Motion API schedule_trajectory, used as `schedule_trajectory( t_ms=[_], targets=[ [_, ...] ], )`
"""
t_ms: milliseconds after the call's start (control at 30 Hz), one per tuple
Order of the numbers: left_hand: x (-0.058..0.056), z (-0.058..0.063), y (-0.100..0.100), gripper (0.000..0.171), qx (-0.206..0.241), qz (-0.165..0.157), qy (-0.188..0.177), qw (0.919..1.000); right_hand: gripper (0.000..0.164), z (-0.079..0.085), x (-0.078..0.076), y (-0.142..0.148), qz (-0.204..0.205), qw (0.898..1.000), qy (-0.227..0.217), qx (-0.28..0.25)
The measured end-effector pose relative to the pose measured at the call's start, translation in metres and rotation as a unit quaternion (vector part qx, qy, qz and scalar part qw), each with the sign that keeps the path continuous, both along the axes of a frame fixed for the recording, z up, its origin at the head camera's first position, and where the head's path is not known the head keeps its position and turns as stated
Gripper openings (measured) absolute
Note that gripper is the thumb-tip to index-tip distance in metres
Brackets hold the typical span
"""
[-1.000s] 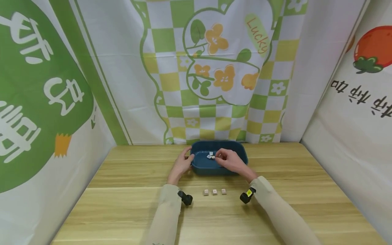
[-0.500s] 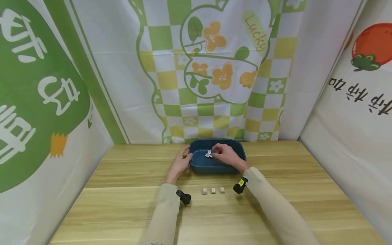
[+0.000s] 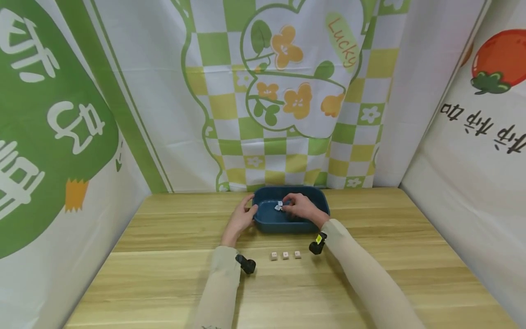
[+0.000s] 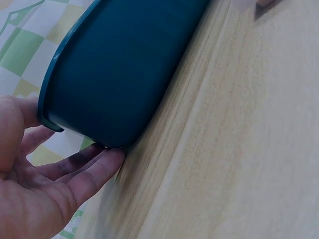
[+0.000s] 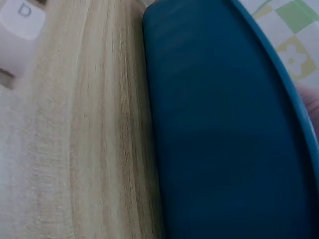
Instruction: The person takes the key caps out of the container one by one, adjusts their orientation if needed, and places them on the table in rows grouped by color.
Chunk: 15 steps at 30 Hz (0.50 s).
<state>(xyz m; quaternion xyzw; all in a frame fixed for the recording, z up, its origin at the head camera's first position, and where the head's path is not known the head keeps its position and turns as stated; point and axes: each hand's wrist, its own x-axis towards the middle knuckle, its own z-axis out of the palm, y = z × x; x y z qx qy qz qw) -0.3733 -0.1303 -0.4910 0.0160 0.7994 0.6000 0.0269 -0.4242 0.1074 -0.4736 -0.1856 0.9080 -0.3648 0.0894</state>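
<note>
A dark blue rectangular basin point(image 3: 279, 227) stands on the table near the back wall. My left hand point(image 3: 240, 219) holds its left end; in the left wrist view the thumb is at the rim and the fingers touch the outer wall low down. Inside the basin, my right hand point(image 3: 302, 208) has curled fingers beside a few small white keycaps point(image 3: 280, 203). Whether it pinches one cannot be made out. Three pale keycaps point(image 3: 285, 255) lie in a row in front of the basin. One keycap point(image 5: 22, 22) in the right wrist view bears the letter D.
The wood-grain table point(image 3: 176, 283) meets a checkered, flowered cloth point(image 3: 234, 109) right behind the basin. Printed cloths also hang along the left and right sides. Both wrists carry small black cameras, the right one point(image 3: 316, 246) close to the row of keycaps.
My right hand has moved slightly left inside the basin, and its fingertips now cover most of the nearest keycap. The left hand stays on the basin's end. The head view has shifted slightly.
</note>
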Motion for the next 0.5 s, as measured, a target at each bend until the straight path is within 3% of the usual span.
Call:
schedule_trajectory(
  t_ms=[233,500],
  targets=[
    [-0.0011,-0.0011,0.0010,0.050,0.004,0.003,0.004,1.0000,0.035,-0.0011,-0.0068,-0.0030,0.006,0.998,-0.037,0.047],
    [0.0000,0.0002,0.0035,0.050,0.002,0.002,0.004,1.0000,0.033,-0.0029,-0.0099,-0.0037,-0.001,0.997,-0.054,0.051]
  ],
)
